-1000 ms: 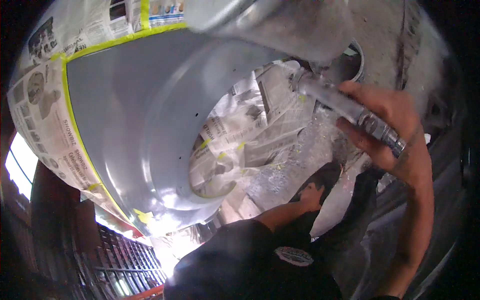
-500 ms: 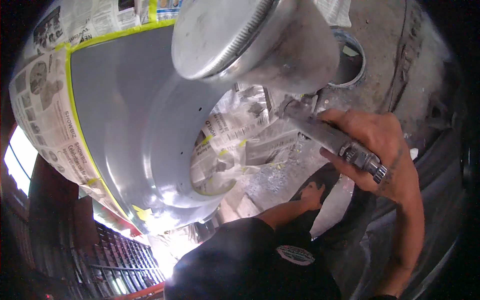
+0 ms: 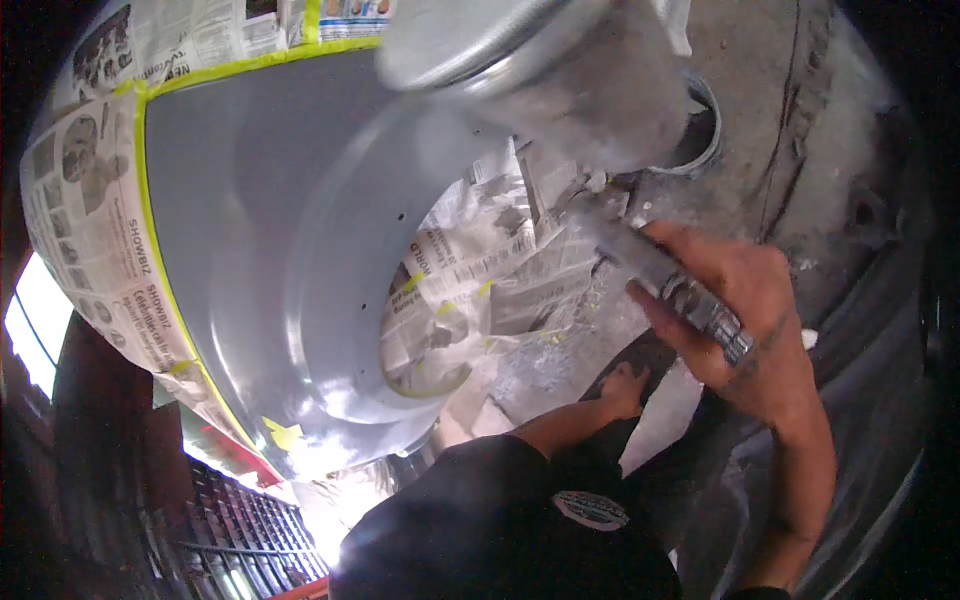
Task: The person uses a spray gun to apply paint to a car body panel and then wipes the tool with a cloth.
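Note:
My right hand (image 3: 740, 310) grips a silver spray gun (image 3: 650, 265), its large metal cup (image 3: 560, 70) tipped above it near the top, partly blurred. Beside the gun is a grey body panel (image 3: 230, 200) with a curved wheel opening, bordered by yellow masking tape (image 3: 150, 220) and newspaper (image 3: 90, 190). More crumpled newspaper (image 3: 470, 240) shows through the opening. My left hand (image 3: 620, 390) rests low on my dark-clothed leg, right of the panel's lower edge, its fingers apart and holding nothing that I can see.
A round grey bucket (image 3: 705, 120) stands on the stained concrete floor (image 3: 770, 90) at the upper right. A dark metal grille (image 3: 240, 510) lies at the lower left, near a bright opening (image 3: 30, 330).
My right hand and the spray gun have moved left and down over the last second, and more of the cup has come into view. My left hand stays in place.

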The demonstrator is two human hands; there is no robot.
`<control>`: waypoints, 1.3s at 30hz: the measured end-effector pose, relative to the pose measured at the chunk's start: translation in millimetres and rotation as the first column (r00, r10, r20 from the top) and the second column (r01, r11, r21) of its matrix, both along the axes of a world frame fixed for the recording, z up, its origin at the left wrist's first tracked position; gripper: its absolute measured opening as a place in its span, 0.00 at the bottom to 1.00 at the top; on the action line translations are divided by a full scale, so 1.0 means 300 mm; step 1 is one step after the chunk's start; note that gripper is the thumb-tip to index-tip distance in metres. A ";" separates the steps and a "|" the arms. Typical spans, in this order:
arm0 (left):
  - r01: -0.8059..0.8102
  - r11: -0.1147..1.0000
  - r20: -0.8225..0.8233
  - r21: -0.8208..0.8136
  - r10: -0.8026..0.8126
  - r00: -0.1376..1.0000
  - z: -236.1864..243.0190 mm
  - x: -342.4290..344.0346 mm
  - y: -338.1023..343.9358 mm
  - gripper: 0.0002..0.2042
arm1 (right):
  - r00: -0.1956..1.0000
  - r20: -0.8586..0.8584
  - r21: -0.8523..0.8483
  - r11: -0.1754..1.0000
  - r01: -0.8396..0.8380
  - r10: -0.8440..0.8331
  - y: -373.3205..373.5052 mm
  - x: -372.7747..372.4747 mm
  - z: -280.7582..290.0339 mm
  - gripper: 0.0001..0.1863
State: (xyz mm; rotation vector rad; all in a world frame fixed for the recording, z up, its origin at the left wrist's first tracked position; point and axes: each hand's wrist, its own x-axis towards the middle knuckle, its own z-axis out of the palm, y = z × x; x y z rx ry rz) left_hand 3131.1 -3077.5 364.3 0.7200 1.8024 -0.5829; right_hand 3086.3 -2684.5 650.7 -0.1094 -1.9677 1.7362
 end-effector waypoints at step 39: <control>-0.051 0.983 -0.019 0.174 0.055 0.998 -0.105 -0.003 -0.097 0.46 | 0.998 0.060 -0.049 0.999 0.022 -0.019 -0.125 0.106 -0.148 0.22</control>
